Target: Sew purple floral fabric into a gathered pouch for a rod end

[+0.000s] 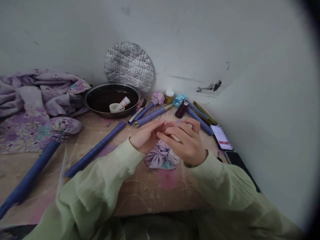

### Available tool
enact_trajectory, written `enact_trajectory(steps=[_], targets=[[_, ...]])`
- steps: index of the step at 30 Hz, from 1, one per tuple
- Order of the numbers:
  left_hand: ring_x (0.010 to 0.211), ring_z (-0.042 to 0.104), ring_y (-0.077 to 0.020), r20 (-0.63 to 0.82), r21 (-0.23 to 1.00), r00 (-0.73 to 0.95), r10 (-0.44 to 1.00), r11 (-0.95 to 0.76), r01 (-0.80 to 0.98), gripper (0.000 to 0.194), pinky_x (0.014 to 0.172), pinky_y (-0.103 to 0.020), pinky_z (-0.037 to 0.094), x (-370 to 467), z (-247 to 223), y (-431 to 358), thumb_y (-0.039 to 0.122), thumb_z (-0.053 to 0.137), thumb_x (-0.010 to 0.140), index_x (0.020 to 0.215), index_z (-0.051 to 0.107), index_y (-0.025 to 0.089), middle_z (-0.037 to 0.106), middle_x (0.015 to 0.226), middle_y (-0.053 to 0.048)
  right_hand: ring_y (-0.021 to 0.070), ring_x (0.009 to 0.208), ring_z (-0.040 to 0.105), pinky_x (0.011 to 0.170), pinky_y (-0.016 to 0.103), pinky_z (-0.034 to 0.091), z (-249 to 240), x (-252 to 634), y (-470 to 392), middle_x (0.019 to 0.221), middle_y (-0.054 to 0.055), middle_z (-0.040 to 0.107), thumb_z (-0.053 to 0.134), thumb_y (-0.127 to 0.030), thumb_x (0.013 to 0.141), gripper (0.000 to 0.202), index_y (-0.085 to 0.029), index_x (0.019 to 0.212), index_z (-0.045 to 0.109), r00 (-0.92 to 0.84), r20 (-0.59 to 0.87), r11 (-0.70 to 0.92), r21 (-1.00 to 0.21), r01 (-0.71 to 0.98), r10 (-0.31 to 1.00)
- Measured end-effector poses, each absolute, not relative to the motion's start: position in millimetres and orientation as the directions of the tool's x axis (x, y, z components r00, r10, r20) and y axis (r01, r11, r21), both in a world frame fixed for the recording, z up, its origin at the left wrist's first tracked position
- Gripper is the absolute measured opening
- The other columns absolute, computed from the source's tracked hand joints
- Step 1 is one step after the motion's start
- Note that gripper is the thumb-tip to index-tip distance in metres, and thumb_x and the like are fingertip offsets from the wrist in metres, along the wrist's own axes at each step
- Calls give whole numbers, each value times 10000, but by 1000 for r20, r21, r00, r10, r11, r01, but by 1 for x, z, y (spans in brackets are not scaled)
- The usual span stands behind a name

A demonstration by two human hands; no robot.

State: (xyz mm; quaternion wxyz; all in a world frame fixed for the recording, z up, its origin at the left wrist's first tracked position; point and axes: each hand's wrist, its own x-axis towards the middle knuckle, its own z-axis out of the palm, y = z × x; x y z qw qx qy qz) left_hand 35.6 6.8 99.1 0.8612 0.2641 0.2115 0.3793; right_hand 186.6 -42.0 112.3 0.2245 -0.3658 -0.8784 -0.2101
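My left hand (pixel 150 133) and my right hand (pixel 184 141) meet over the table, fingertips against each other. The right fingers are curled in a pinch. My left fingers are pressed together and reach toward the right hand. Whatever is between them is too small or hidden to make out. Just below the hands shows a gathered bundle of purple floral cloth (pixel 162 158), its upper part covered by them. A spool of dark thread (pixel 181 110) stands just beyond my right hand.
Left lie a blue-wrapped stick (pixel 96 148) and a cloth-headed dabber (pixel 65 126) beside crumpled floral fabric (pixel 25 96). Behind are a black pan (pixel 92 108), a silver foil disc (pixel 128 66), a small jar (pixel 169 96) and a marker (pixel 136 113). Phones (pixel 222 137) line the right wall.
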Motion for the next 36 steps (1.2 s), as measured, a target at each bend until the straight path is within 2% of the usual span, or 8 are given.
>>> enact_trajectory(steps=[4,8,12,16,19,23,28,36], targets=[[606,533,-66,-257,545,580,773,611,-574,197,578,-182,426,39,103,4,139,520,835,665,618,156,617,618,25,192,895,564,898,384,371,114,184,-35,930,-9,628,442,-193,887,264,-358,1055,562,-608,539,602,215,769,583],[549,517,-57,-326,522,551,768,632,-573,218,528,-164,410,39,107,1,139,516,837,641,612,147,600,571,24,159,810,553,808,336,409,117,180,-32,834,-6,629,499,-149,856,189,-290,899,618,-587,659,635,209,743,471],[522,518,-45,-281,540,566,775,615,-575,247,532,-155,417,37,108,-2,160,473,862,658,610,143,596,578,27,143,742,552,713,334,414,117,178,-30,769,-12,619,566,-130,816,156,-261,850,642,-469,805,720,77,689,363],[588,570,-63,-311,509,552,774,626,-591,277,562,-157,435,37,110,-5,163,451,875,646,605,145,604,590,17,149,739,579,699,363,385,112,178,-28,779,-8,630,599,-100,779,205,-266,880,664,-365,862,773,-47,632,351],[592,577,-65,-320,486,562,763,641,-594,278,581,-156,448,38,112,-8,151,439,879,651,598,137,602,599,7,150,734,590,688,357,395,107,176,-28,778,-12,626,610,-98,767,236,-290,890,672,-264,884,792,-171,586,386],[471,511,-49,-329,460,570,753,655,-600,307,524,-153,445,38,115,-10,150,412,890,642,591,140,573,543,19,147,709,591,672,334,437,104,169,-28,769,-20,616,667,-151,736,244,-343,887,683,-120,887,791,-328,517,446],[482,529,-52,-335,437,577,745,665,-605,282,548,-166,455,37,114,-10,166,421,893,670,591,138,584,555,18,165,739,593,681,335,462,101,164,-29,777,-10,609,669,-152,733,290,-383,906,688,-10,853,784,-475,400,522],[608,590,-69,-334,465,572,749,659,-591,183,653,-192,477,40,104,-11,180,478,868,745,602,127,628,676,-2,168,768,580,690,331,459,98,167,-31,821,0,621,615,-184,779,299,-393,985,672,-10,816,771,-541,336,578]])
